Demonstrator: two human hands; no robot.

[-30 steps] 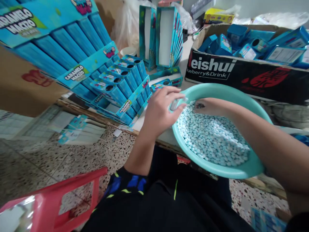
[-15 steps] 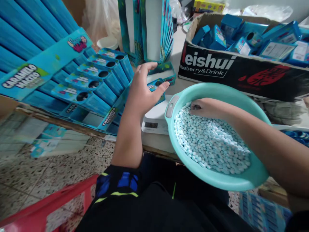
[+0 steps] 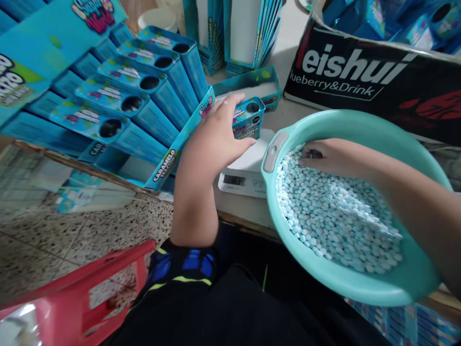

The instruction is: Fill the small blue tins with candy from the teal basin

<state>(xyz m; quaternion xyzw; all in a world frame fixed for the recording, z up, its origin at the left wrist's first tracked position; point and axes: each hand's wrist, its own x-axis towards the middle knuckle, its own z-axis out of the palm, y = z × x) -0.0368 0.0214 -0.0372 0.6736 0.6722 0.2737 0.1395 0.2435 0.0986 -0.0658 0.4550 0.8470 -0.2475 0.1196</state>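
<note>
My right hand [image 3: 329, 156] is closed, with its fingertips down among the pale blue candies [image 3: 338, 221] in the turquoise basin [image 3: 360, 288]. A dark spot shows between its curled fingers; what they hold, if anything, is hidden. On a white kitchen scale [image 3: 248, 182] with a lit display stands a small blue candy box [image 3: 248, 115] with a round dark hole in its top. My left hand [image 3: 219, 129] is open beside this box, thumb spread away from it. Whether its fingers touch the box's left side I cannot tell.
Several similar boxes stand in a blue display carton [image 3: 165, 163] at left. Behind are an open blue tray [image 3: 272, 89] and upright folded cartons [image 3: 245, 33]. A black cardboard box [image 3: 353, 72] of blue boxes stands at right. A red plastic chair [image 3: 72, 298] is at lower left.
The view has shifted closer to the table. My right hand remains in the candies, its fingers still curled. My left hand stays by the small box, which now shows more clearly.
</note>
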